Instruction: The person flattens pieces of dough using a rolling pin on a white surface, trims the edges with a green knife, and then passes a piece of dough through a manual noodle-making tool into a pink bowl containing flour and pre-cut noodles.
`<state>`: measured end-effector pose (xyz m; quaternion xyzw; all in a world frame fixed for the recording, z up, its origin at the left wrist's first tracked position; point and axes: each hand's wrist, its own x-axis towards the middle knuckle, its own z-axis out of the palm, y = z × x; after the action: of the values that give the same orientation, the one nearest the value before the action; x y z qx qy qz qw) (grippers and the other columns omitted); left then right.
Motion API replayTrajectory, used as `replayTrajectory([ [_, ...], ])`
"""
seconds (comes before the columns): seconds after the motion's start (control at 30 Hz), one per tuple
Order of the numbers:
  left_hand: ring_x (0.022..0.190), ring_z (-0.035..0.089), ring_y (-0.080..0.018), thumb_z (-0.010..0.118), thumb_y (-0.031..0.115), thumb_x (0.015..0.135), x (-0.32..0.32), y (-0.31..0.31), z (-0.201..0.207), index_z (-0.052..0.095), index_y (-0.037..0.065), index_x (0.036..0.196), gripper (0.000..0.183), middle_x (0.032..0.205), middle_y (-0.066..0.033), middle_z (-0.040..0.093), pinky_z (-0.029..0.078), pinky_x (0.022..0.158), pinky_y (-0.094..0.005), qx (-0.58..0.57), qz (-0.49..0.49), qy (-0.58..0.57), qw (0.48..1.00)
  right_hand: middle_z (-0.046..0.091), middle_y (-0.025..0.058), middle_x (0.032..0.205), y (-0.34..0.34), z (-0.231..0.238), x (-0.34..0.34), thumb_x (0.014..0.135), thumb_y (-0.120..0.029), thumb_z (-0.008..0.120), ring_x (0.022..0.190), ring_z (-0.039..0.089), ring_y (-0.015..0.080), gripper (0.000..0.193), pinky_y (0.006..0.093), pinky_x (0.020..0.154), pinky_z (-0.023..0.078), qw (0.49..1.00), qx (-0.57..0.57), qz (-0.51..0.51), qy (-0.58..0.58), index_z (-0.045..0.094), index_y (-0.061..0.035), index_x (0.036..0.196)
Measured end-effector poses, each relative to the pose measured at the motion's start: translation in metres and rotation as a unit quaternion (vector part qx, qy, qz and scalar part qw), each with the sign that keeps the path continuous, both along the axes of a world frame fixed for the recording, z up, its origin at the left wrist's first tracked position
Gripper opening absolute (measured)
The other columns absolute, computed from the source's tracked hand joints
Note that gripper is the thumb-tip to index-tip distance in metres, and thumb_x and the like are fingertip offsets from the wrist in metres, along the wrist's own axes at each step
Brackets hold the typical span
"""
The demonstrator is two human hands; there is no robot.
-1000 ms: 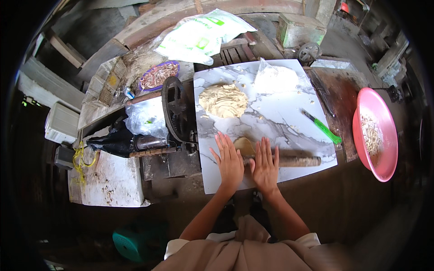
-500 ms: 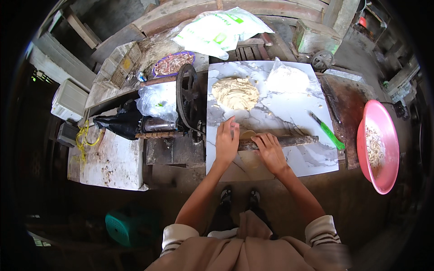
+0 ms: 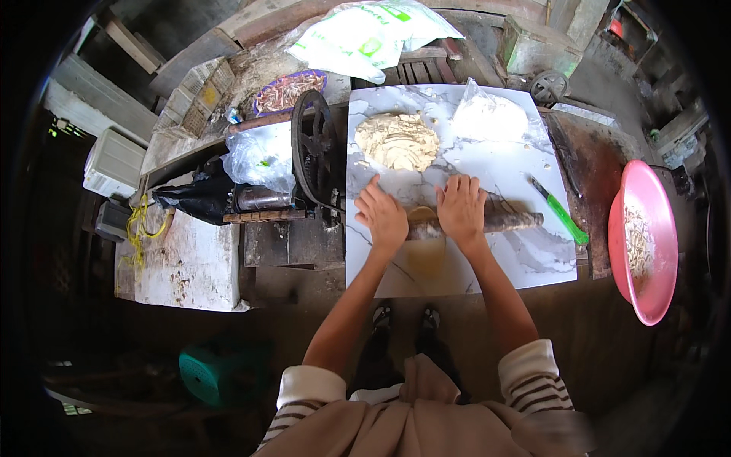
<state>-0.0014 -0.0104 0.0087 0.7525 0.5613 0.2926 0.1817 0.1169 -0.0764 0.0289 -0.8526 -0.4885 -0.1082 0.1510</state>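
A dark, worn rolling pin lies crosswise on a marble-patterned board. Beneath its left half is a thin, flattened strip of yellowish dough, which shows on both sides of the pin. My left hand rests over the pin's left end, fingers stretched and spread. Just right of the dough, my right hand lies flat on the pin with fingers straight, pointing away from me. Beyond both hands sits a large mound of pale dough.
A green-handled knife and a clear bag of white powder share the board. At right stands a pink basin with pale shreds inside. A roller machine with a dark wheel borders the board's left side. A green stool is lower left.
My right hand's fingers have straightened and now reach farther across the pin. My left hand's fingers have spread. More of the dough strip shows between my hands.
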Motion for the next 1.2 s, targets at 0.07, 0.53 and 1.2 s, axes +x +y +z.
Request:
replayTrajectory([
  [0.07, 0.1, 0.039, -0.0308, 0.051, 0.013, 0.086, -0.013, -0.027, -0.006, 0.036, 0.006, 0.13, 0.047, 0.107, -0.0129, 0.044, 0.028, 0.082, -0.0449, -0.009, -0.004, 0.006, 1.0, 0.051, 0.0118, 0.092, -0.021, -0.009, -0.01, 0.084, -0.026, 0.055, 0.095, 0.048, 0.0289, 0.024, 0.0489, 0.087, 0.036, 0.998, 0.036, 0.046, -0.02, 0.05, -0.0045, 0.091],
  [0.53, 0.107, 0.037, -0.0303, 0.051, 0.01, 0.085, -0.019, -0.031, 0.004, 0.031, 0.003, 0.135, 0.054, 0.112, -0.0124, 0.041, 0.027, 0.088, -0.0497, -0.056, -0.037, 0.034, 0.997, 0.05, 0.0136, 0.099, -0.024, -0.012, -0.014, 0.079, -0.02, 0.056, 0.102, 0.047, 0.0308, 0.024, 0.0606, 0.098, 0.026, 0.999, 0.025, 0.031, -0.015, 0.049, -0.0035, 0.095],
  [1.2, 0.139, -0.004, -0.0399, 0.039, 0.01, 0.088, -0.043, -0.052, -0.009, 0.011, -0.011, 0.139, 0.062, 0.149, -0.0253, 0.002, -0.003, 0.105, -0.0617, -0.003, -0.155, 0.005, 0.988, 0.047, 0.0149, 0.128, -0.055, -0.016, -0.033, 0.084, -0.019, 0.049, 0.126, 0.037, 0.0279, 0.035, 0.0529, 0.107, 0.021, 0.995, 0.039, 0.094, -0.021, 0.052, 0.0, 0.114],
])
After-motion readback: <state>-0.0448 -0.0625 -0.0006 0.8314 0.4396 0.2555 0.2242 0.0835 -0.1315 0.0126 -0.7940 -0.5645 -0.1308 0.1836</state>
